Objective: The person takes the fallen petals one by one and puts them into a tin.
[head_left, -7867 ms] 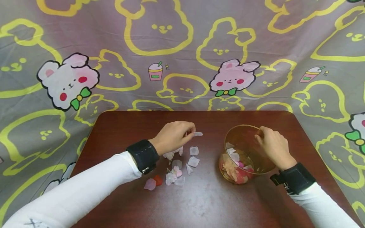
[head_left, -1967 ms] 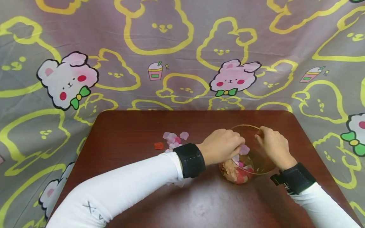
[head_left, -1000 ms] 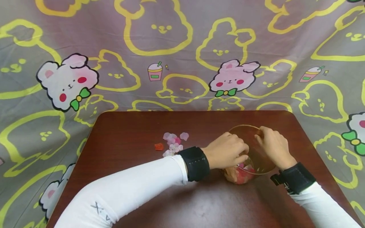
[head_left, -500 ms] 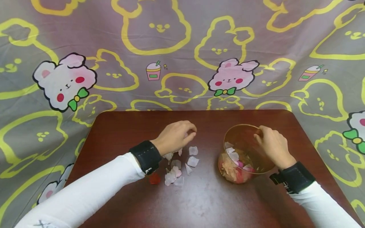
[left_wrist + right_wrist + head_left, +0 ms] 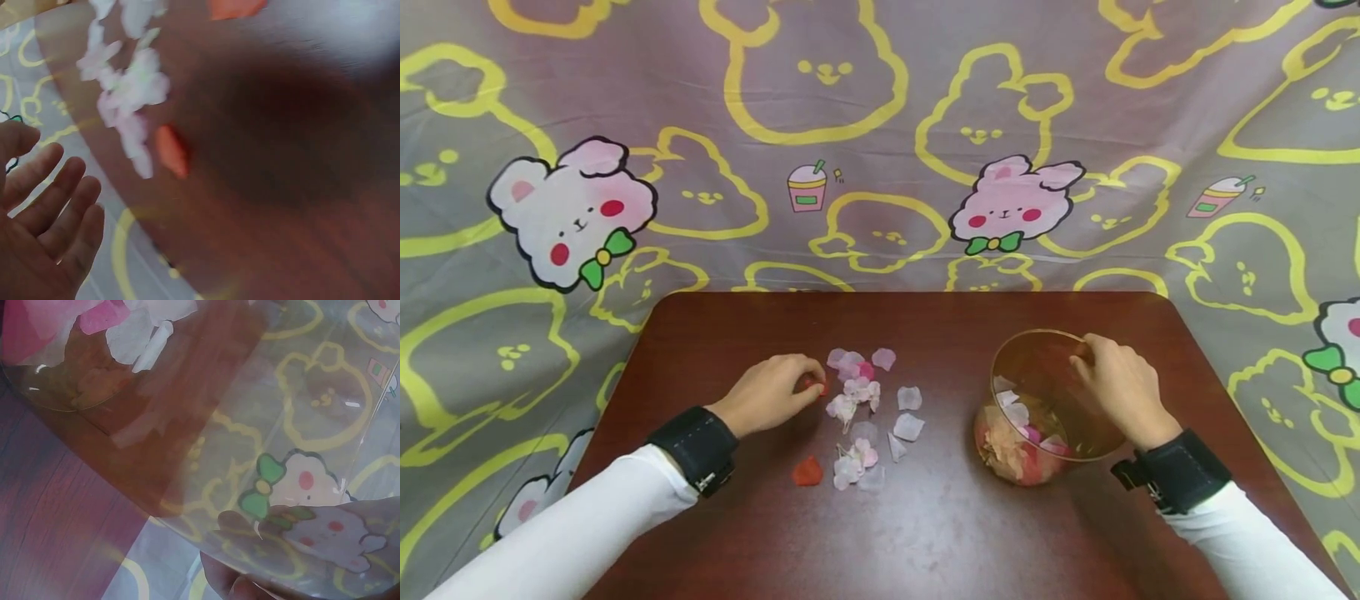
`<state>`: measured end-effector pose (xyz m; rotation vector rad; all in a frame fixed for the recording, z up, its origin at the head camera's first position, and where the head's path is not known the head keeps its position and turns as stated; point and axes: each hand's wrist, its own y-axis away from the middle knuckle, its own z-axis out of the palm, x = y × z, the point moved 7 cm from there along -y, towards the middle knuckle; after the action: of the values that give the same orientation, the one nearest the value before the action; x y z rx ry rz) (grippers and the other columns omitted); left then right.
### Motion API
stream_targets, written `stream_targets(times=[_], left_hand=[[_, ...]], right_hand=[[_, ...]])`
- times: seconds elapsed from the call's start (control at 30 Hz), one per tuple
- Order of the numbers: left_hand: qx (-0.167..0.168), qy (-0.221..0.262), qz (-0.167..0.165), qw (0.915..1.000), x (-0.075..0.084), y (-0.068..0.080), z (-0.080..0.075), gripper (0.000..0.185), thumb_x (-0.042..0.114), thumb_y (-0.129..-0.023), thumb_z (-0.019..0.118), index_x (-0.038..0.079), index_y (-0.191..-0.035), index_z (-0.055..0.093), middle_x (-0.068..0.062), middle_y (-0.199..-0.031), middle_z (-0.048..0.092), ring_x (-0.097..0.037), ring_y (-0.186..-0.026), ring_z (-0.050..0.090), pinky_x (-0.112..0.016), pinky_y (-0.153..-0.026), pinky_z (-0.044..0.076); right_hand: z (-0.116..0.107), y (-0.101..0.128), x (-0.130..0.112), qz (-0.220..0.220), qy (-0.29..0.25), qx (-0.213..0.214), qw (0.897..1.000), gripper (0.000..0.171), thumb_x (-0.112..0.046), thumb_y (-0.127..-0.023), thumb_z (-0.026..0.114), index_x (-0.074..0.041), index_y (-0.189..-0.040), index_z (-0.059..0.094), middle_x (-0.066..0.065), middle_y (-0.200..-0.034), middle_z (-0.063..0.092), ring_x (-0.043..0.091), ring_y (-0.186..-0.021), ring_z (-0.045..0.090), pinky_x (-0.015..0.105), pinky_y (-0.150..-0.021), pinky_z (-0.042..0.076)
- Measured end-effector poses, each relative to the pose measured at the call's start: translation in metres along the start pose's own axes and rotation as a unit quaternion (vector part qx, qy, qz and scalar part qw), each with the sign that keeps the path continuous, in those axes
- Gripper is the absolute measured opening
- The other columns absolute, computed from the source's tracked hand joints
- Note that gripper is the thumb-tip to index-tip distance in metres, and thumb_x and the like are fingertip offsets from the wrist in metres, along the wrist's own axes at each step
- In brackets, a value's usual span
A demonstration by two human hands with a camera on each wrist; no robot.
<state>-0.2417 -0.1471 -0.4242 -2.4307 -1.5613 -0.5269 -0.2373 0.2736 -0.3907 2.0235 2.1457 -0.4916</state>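
Note:
My right hand (image 5: 1120,383) grips the rim of a transparent amber container (image 5: 1086,421), thumb inside the wall; it tilts toward the right. Pink, white and peach petals (image 5: 1015,446) lie in its bottom. In the right wrist view, fingers (image 5: 228,569) show at the wall's edge. My left hand (image 5: 771,392) is at the left of the petals on the table, fingers loosely bent around a small red petal (image 5: 815,384). The left wrist view shows this red petal (image 5: 172,151) lying apart from the relaxed fingers (image 5: 75,187), which hold nothing. A second red petal (image 5: 807,472) lies nearer me.
Pale pink and white blossoms (image 5: 854,462) and loose petals (image 5: 909,427) lie scattered mid-table. A pink petal (image 5: 866,371) sits among paler ones farther back. The brown wooden table (image 5: 940,325) ends at a patterned cloth backdrop (image 5: 880,150).
My left hand has carried a pinkish petal into the container, come back without it, and moved left to the farther red petal. The right hand and container have stayed in place.

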Motion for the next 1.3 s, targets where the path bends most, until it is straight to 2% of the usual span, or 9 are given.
stream_targets(times=[0.23, 0.43, 0.57, 0.87, 1.1, 1.3], left_hand=[[-0.062, -0.005, -0.001, 0.9980, -0.015, 0.027, 0.030, 0.017, 0.022, -0.086, 0.079, 0.012, -0.098, 0.071, 0.001, -0.088, 0.068, -0.012, -0.078, 0.057, -0.034, -0.073, 0.052], [-0.096, -0.017, 0.001, 0.9952, -0.017, 0.047, 0.054, 0.025, 0.027, -0.080, 0.085, 0.017, -0.081, 0.062, 0.006, -0.071, 0.053, -0.007, -0.064, 0.045, -0.024, -0.058, 0.036], [-0.106, -0.019, -0.006, 0.9942, -0.018, 0.055, 0.065, 0.030, 0.027, -0.078, 0.086, 0.018, -0.074, 0.058, 0.010, -0.065, 0.046, -0.005, -0.059, 0.042, -0.023, -0.054, 0.030], [-0.114, 0.018, -0.038, 0.9926, -0.022, 0.057, 0.072, 0.027, 0.017, -0.078, 0.086, 0.017, -0.073, 0.060, 0.008, -0.063, 0.049, -0.008, -0.058, 0.045, -0.023, -0.054, 0.033], [-0.123, 0.028, -0.043, 0.9911, -0.022, 0.056, 0.070, 0.024, 0.010, -0.082, 0.082, 0.017, -0.073, 0.060, 0.007, -0.066, 0.050, -0.010, -0.060, 0.046, -0.024, -0.056, 0.035], [-0.123, 0.026, -0.043, 0.9911, -0.022, 0.055, 0.067, 0.021, 0.009, -0.084, 0.080, 0.016, -0.075, 0.062, 0.006, -0.067, 0.050, -0.011, -0.062, 0.047, -0.025, -0.058, 0.035]], right_hand=[[-0.001, 0.000, 0.000, 0.005, 0.003, -0.008, 1.000, 0.015, -0.017, -0.097, 0.066, -0.003, -0.099, 0.067, 0.013, -0.078, 0.070, 0.022, -0.057, 0.055, 0.033, -0.048, 0.036], [-0.001, -0.001, -0.002, 0.008, 0.005, -0.010, 1.000, 0.016, -0.018, -0.096, 0.067, -0.002, -0.101, 0.067, 0.014, -0.079, 0.070, 0.022, -0.057, 0.054, 0.033, -0.048, 0.036], [-0.001, -0.001, -0.002, 0.007, 0.006, -0.008, 1.000, 0.015, -0.017, -0.096, 0.067, -0.002, -0.100, 0.067, 0.014, -0.079, 0.070, 0.023, -0.058, 0.055, 0.033, -0.048, 0.036], [0.000, 0.000, -0.001, 0.006, 0.006, -0.007, 1.000, 0.015, -0.017, -0.097, 0.066, -0.003, -0.099, 0.067, 0.013, -0.078, 0.070, 0.023, -0.058, 0.057, 0.033, -0.048, 0.036], [-0.001, 0.001, -0.001, 0.007, 0.004, -0.005, 1.000, 0.015, -0.018, -0.096, 0.066, -0.003, -0.099, 0.067, 0.012, -0.077, 0.070, 0.023, -0.059, 0.058, 0.033, -0.049, 0.037], [-0.001, 0.000, -0.002, 0.003, 0.002, -0.005, 1.000, 0.015, -0.017, -0.096, 0.067, -0.002, -0.098, 0.067, 0.011, -0.075, 0.068, 0.021, -0.057, 0.054, 0.032, -0.048, 0.035]])
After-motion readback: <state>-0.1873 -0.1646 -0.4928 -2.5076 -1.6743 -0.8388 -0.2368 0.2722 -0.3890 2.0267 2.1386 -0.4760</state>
